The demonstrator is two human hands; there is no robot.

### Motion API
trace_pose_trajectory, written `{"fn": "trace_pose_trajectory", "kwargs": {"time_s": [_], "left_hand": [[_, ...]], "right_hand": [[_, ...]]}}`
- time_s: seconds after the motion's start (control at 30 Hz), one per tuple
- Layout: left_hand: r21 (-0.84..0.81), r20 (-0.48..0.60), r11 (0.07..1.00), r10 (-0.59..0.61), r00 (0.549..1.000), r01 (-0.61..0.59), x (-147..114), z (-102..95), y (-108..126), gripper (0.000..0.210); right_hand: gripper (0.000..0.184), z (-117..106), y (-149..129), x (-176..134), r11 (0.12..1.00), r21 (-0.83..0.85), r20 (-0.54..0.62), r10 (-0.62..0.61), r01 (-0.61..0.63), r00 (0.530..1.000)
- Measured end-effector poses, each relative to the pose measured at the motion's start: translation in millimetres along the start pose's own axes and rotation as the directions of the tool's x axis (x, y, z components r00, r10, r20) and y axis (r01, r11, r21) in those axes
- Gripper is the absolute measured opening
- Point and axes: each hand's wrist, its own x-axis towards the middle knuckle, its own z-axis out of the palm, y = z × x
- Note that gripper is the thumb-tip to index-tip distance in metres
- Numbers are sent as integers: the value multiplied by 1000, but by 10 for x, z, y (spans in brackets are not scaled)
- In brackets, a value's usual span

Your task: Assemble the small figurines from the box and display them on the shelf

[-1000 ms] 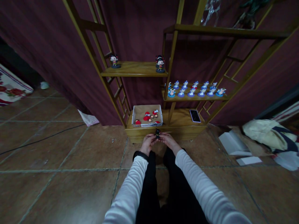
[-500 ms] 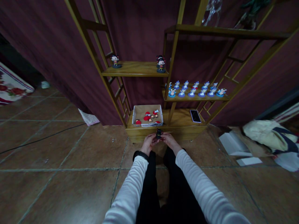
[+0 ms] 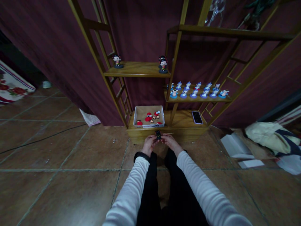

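Observation:
Between my two hands is a small black figurine [image 3: 158, 135] with a touch of yellow, held in front of the cabinet's low drawer front. My left hand [image 3: 149, 144] is closed on its left side, and my right hand [image 3: 171, 141] grips it from the right. Just beyond lies an open cardboard box [image 3: 143, 110] with several red and dark figurine pieces [image 3: 150, 117] inside. Two black-haired figurines stand on the middle shelf [image 3: 138, 69]: one figurine [image 3: 117, 61] at its left end, the other figurine [image 3: 162, 64] at its right end.
On the right shelf [image 3: 199, 99] stand several blue-and-white figurines [image 3: 194, 93]. A phone [image 3: 197, 117] lies on the lower cabinet top. White box pieces [image 3: 237, 146] and a cream-and-navy bag [image 3: 270, 135] are on the floor at right. A black cable [image 3: 44, 141] crosses the tiles at left.
The black figurine has turned slightly and shifted a little left between my hands. Both hands keep hold of it, and the shelf items stay where they were.

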Motion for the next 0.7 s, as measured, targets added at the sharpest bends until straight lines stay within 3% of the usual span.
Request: {"fn": "trace_pose_trajectory", "kwargs": {"time_s": [0.2,0.43,0.7], "left_hand": [[-11,-2,1000,14,1000,-14,1,3,-12,21],[45,65,999,-17,998,14,-24,16,-7,21],[86,64,994,-65,996,60,10,3,0,16]], "right_hand": [[11,2,6,14,999,-32,31,-5,6,1000],[14,-22,33,71,999,-43,-43,-26,25,999],[10,-35,38,100,999,-43,-122,-16,10,992]]}}
